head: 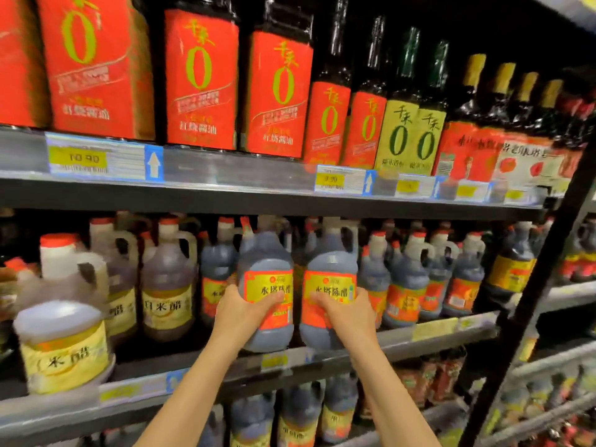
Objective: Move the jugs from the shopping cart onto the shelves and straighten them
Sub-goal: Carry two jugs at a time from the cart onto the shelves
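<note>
Two dark vinegar jugs with red and yellow labels stand side by side at the front edge of the middle shelf (419,343). My left hand (240,312) grips the lower label of the left jug (266,259). My right hand (346,312) grips the lower label of the right jug (330,262). Both jugs are upright with labels facing me, and their necks reach up under the shelf above. The shopping cart is out of view.
More dark jugs (406,279) fill the shelf to the right and behind. Paler vinegar jugs (167,285) stand to the left, one large (63,343) at the front left. Red cartons (200,82) and bottles line the upper shelf. A black upright post (529,301) frames the right.
</note>
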{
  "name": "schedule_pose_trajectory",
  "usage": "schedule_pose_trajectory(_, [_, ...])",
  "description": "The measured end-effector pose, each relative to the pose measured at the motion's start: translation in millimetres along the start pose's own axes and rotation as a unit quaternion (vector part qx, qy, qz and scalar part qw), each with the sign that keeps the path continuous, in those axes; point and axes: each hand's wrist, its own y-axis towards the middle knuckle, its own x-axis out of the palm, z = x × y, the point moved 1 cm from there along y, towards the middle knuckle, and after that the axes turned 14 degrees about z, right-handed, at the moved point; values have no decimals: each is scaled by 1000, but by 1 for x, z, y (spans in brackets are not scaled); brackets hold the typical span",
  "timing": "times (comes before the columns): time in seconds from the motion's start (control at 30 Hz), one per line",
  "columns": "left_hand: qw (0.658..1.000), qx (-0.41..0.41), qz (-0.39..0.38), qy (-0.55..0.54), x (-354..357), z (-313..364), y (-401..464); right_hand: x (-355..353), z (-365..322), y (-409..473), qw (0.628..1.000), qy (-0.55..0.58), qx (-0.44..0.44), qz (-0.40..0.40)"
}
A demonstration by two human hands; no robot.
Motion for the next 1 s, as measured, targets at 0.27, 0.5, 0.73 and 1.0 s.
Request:
schedule_pose_trajectory(0.27, [996, 21, 66, 61, 17, -15, 16, 28, 16, 29, 999, 4, -49, -19])
schedule_pose_trajectory(0.5, [990, 4, 80, 116, 31, -35, 19, 49, 33, 40, 997, 1, -62, -55])
schedule_pose_trajectory(0.73, [986, 34, 70, 147, 37, -40, 22, 57, 48, 53, 995, -15, -59, -75])
schedule_pose_trajectory(1.0, [976, 61, 45, 205, 29, -31, 21, 39, 49, 56, 989, -43, -88, -108])
